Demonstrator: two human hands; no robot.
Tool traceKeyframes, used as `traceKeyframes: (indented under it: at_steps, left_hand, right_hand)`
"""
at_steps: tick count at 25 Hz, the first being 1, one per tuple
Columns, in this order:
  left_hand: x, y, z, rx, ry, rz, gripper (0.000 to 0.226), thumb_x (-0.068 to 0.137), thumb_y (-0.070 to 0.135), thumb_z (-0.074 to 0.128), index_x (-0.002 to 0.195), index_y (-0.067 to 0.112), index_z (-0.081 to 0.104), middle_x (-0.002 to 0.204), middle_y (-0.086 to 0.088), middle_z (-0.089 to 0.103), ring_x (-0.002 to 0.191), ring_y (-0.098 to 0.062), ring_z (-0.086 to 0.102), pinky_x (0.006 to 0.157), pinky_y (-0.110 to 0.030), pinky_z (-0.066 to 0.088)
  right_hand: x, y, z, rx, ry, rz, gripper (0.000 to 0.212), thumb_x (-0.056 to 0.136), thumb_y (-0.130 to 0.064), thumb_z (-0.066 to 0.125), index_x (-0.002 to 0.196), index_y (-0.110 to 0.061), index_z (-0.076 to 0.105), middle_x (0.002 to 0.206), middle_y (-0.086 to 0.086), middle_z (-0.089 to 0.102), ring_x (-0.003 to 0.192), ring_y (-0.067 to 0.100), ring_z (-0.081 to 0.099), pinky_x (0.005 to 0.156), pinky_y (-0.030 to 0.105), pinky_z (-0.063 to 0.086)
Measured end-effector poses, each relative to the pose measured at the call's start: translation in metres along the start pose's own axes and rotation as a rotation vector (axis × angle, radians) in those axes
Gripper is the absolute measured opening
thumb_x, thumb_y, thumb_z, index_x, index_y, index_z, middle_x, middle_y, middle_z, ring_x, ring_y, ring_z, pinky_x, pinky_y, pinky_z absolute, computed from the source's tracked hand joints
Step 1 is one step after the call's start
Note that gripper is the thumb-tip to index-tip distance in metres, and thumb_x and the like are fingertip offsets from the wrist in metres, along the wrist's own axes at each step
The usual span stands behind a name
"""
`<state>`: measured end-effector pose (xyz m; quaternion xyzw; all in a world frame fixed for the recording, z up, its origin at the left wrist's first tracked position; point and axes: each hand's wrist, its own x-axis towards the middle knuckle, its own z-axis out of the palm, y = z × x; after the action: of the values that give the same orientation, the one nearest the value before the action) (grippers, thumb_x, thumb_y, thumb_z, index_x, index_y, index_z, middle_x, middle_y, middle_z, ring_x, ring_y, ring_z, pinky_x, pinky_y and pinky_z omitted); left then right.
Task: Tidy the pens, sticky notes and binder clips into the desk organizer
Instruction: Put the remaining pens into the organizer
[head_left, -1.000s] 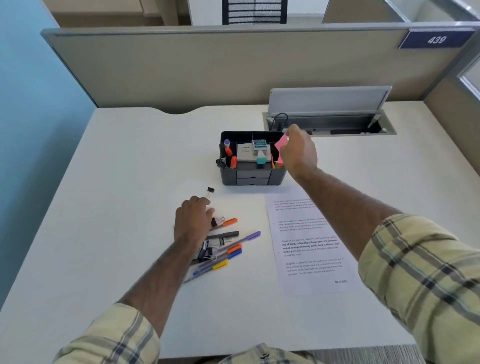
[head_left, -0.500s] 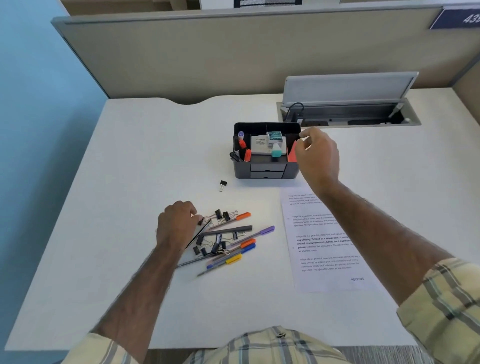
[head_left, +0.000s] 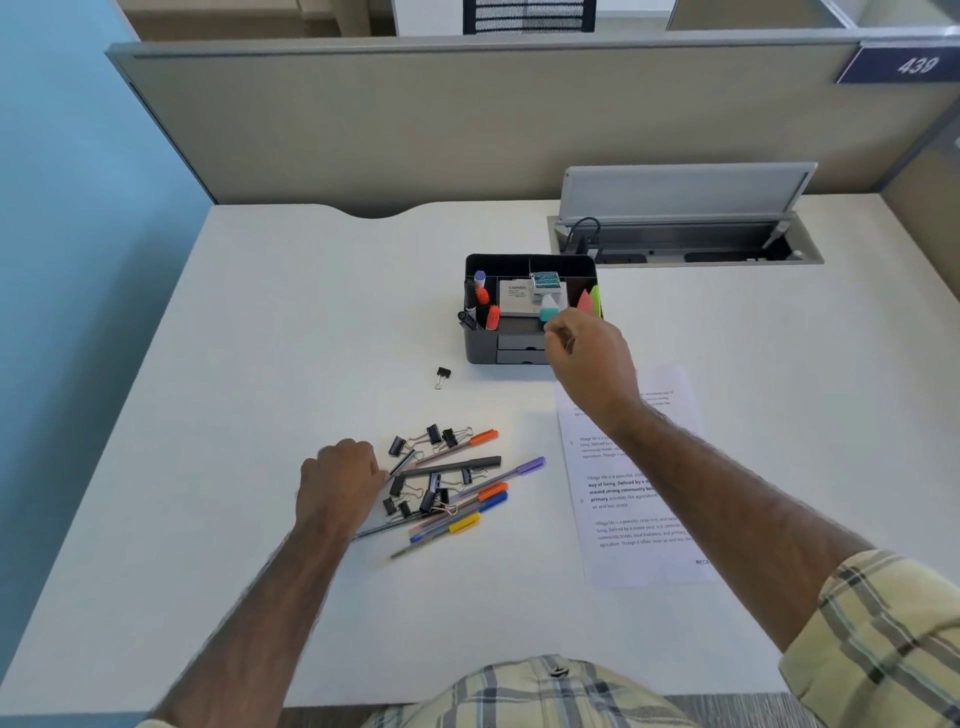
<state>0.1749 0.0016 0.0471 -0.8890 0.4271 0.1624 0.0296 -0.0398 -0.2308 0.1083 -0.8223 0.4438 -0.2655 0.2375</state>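
Observation:
The dark grey desk organizer stands mid-desk and holds markers, a small white box and erasers. Pink sticky notes and green sticky notes stand upright in its right compartment. My right hand hovers just in front of the organizer's right corner, fingers curled with nothing in them. A pile of pens and black binder clips lies nearer to me. My left hand rests curled at the pile's left edge, and what its fingertips hold is hidden. One binder clip lies alone left of the organizer.
A printed sheet of paper lies under my right forearm. An open cable hatch with a raised lid sits behind the organizer. A beige partition borders the back of the desk and a blue wall its left side.
My right hand let go of the pink sticky notes in the organizer's right compartment and drew back toward me. My left hand slid from over the pile to its left edge.

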Motion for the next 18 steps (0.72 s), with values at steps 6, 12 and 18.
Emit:
traceKeyframes:
  at_steps: [6,12,18]
  left_hand:
    - [-0.006,0.001,0.013,0.138,0.028,0.067,0.020,0.098,0.042,0.053,0.103,0.026,0.065,0.104,0.005,0.063,0.098,-0.020,0.059,0.081,-0.034,0.042]
    - [-0.022,-0.003,0.016,0.154,0.122,0.102,0.017,0.095,0.030,0.055,0.087,0.021,0.066,0.087,0.004,0.063,0.086,-0.023,0.058,0.076,-0.035,0.041]
    - [-0.011,0.055,-0.057,-0.276,0.313,0.333,0.006,0.087,0.025,0.068,0.084,0.020,0.068,0.080,0.007,0.063,0.076,-0.018,0.058,0.073,-0.037,0.047]
  right_hand:
    - [-0.007,0.002,0.004,-0.009,-0.071,-0.017,0.006,0.097,-0.019,0.060,0.097,-0.019,0.067,0.090,-0.006,0.066,0.081,0.008,0.060,0.069,0.021,0.052]
    - [-0.022,0.000,0.008,-0.021,-0.139,-0.047,0.007,0.096,-0.018,0.061,0.097,-0.019,0.068,0.089,-0.008,0.065,0.079,0.009,0.060,0.071,0.031,0.058]
    - [-0.018,-0.027,0.002,0.251,-0.417,0.038,0.032,0.092,-0.030,0.072,0.122,-0.026,0.064,0.099,-0.013,0.066,0.077,0.008,0.067,0.068,0.025,0.059]
